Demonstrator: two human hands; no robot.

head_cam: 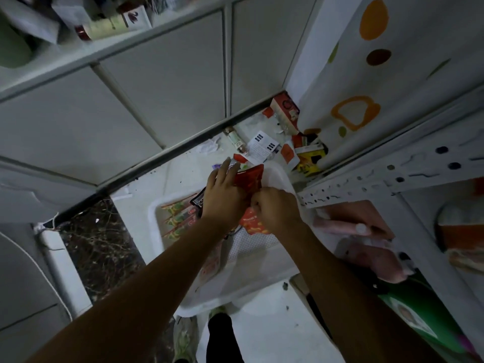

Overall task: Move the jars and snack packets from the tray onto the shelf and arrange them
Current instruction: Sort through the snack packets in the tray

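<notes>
Both bare forearms reach down and away from the camera, from the lower edge of the frame towards its centre, and the two hands meet over the far end of the white tray (155,216) standing on the pale floor. The left hand (222,195) shows its back, fingers stretched out fairly straight and a little spread, pointing to the upper part of the frame. They lie on the left edge of a red packet (251,179) that stands tilted against the tray's far rim. Its thumb is hidden, so whether it also pinches the packet cannot be told. The right hand (275,208), just beside it and touching at the knuckles, is curled into a fist closed on the top of an orange packet (253,226). This packet hangs below the fist, over the tray's dotted bottom. Left of the hands, inside the tray, lie striped green-and-red packets (178,216) side by side, and a black packet (198,200) shows partly under the left wrist. The shelf's white perforated post (392,177) runs across the right of the frame, near the right hand. Beyond the tray, at upper centre, a small bottle (235,140) and loose cartons (286,111) lie on the floor.
</notes>
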